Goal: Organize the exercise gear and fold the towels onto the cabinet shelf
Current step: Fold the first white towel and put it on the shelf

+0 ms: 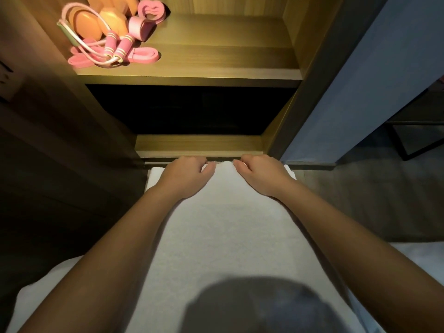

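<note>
My left hand (186,175) and right hand (260,175) grip the white towel (223,224) at its far edge, fingertips curled out of sight; a dark blur (252,308) hides its near end.

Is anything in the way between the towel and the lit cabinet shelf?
Nothing visible does. The left hand and right hand pinch the far edge of the towel below the shelf; its front is open, and the pink exercise gear sits bunched at its left end.
</note>
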Demonstrator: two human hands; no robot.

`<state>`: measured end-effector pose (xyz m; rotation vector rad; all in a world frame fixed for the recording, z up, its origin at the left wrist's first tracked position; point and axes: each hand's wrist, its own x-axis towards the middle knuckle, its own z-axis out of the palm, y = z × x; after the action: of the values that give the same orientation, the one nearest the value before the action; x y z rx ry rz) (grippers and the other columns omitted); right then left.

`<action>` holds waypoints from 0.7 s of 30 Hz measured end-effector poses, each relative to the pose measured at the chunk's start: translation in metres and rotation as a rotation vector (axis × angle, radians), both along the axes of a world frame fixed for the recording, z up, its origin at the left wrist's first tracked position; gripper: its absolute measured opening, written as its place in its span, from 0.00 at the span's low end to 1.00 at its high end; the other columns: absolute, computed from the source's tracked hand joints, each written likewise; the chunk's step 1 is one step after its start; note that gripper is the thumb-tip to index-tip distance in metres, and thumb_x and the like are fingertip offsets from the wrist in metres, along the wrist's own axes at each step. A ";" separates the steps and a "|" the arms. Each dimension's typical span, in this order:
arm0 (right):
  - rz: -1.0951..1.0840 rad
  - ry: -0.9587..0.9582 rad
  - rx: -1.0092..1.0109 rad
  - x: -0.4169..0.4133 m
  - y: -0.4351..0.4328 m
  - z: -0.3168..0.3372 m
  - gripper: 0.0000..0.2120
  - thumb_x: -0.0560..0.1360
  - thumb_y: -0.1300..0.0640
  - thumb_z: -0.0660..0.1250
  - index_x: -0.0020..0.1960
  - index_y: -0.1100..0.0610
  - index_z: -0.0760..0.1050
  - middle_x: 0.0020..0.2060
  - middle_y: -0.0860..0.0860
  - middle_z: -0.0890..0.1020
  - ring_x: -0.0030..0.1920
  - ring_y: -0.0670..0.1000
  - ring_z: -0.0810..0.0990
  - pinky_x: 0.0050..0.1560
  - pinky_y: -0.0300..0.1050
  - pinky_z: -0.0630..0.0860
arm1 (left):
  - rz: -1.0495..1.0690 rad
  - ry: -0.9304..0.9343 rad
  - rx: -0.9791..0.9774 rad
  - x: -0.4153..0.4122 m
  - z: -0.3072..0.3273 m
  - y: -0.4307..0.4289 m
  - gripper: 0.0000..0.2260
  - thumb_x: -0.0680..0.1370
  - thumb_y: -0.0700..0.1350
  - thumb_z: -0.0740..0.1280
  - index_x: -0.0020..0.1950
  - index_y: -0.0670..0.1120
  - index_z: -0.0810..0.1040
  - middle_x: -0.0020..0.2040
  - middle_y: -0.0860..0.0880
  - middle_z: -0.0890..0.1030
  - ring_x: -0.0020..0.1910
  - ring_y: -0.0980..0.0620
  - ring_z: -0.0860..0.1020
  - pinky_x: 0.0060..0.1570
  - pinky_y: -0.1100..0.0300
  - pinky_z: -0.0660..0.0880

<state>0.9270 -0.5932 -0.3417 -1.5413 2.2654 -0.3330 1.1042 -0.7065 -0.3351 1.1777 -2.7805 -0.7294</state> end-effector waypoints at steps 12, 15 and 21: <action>-0.026 0.124 0.071 0.036 0.040 0.017 0.28 0.80 0.35 0.46 0.78 0.42 0.54 0.79 0.47 0.54 0.79 0.54 0.50 0.75 0.63 0.43 | 0.042 -0.130 -0.105 0.050 0.014 0.059 0.25 0.81 0.61 0.49 0.78 0.57 0.55 0.81 0.50 0.51 0.79 0.48 0.47 0.75 0.40 0.43; -0.178 0.047 0.146 0.038 0.067 0.007 0.34 0.75 0.29 0.42 0.79 0.41 0.46 0.80 0.46 0.45 0.79 0.55 0.43 0.75 0.65 0.47 | 0.315 -0.098 0.068 0.076 0.008 0.067 0.33 0.78 0.68 0.51 0.79 0.57 0.49 0.81 0.52 0.47 0.79 0.46 0.48 0.72 0.39 0.57; -0.592 -0.419 0.059 0.015 0.084 0.004 0.38 0.77 0.32 0.54 0.79 0.47 0.47 0.78 0.51 0.57 0.75 0.59 0.61 0.70 0.61 0.63 | 0.735 0.082 0.464 0.090 -0.004 0.046 0.35 0.76 0.69 0.58 0.76 0.50 0.59 0.67 0.45 0.73 0.54 0.47 0.73 0.48 0.49 0.71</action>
<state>0.9422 -0.5090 -0.3382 -0.6544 2.2993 -0.6680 1.1941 -0.6610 -0.3388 2.0004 -1.8964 -1.2873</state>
